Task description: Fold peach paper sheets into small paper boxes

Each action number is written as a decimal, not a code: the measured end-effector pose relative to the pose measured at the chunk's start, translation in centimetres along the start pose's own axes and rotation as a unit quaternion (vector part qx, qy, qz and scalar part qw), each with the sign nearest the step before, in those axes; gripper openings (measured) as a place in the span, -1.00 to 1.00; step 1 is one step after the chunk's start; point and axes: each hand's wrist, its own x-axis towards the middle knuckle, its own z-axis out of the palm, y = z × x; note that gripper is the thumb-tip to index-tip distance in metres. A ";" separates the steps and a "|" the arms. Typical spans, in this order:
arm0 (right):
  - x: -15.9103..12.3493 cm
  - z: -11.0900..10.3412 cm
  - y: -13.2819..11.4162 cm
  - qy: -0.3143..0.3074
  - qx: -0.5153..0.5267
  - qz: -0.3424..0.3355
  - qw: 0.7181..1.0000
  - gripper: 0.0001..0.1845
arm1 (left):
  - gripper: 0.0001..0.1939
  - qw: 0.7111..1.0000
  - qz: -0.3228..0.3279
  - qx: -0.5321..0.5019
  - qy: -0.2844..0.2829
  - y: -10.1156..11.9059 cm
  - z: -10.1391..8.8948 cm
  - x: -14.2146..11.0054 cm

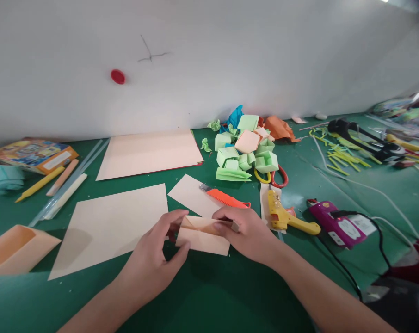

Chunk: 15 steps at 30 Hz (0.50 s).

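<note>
Between my two hands is a small piece of folded peach paper (206, 241), with creased flaps along its upper side. My left hand (157, 247) grips its left end, thumb in front and fingers behind. At the right end, my right hand (247, 233) pinches the upper edge between thumb and fingers. Just behind the paper lies an orange utility knife (226, 197) on a loose peach sheet (185, 192). A larger peach sheet (108, 226) lies flat to the left of my left hand.
A yellow glue gun (282, 215) and a purple device with a black cable (339, 224) lie at right. Behind are folded green paper boxes (244, 159), scissors (279, 176) and a stack of peach sheets (150, 155). An open peach paper box (18, 249) stands at left.
</note>
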 end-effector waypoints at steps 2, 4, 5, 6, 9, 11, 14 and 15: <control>0.0 -0.1 -0.3 0.001 0.013 0.027 1.000 -0.90 | -0.40 0.997 0.057 0.044 0.019 -0.1 0.2 -0.1; 0.0 -0.2 -0.5 0.003 0.023 0.041 0.999 -0.89 | -0.28 0.986 0.125 0.106 0.042 -0.2 0.3 -0.1; 0.0 -0.2 -0.5 0.003 0.026 0.042 0.999 -0.90 | -0.25 0.977 0.155 0.140 0.055 -0.1 0.3 -0.2; 0.0 -0.3 -0.6 0.004 0.028 0.041 0.999 -0.90 | -0.26 0.967 0.178 0.170 0.066 -0.1 0.3 -0.2; 0.0 -0.3 -0.6 0.003 0.030 0.032 0.999 -0.92 | -0.54 0.950 0.205 0.218 0.083 0.2 0.3 -0.2; 0.0 -0.3 -0.5 0.009 0.030 0.033 0.999 -0.93 | -0.77 0.952 0.203 0.208 0.098 0.3 0.3 -0.2; 0.0 -0.3 -0.1 0.019 0.019 0.044 0.999 -0.92 | -0.83 0.950 0.220 0.182 0.124 0.3 0.2 -0.1; 0.0 -0.3 0.0 0.019 0.010 0.045 0.999 -0.91 | -0.81 0.946 0.240 0.180 0.123 0.2 0.1 0.0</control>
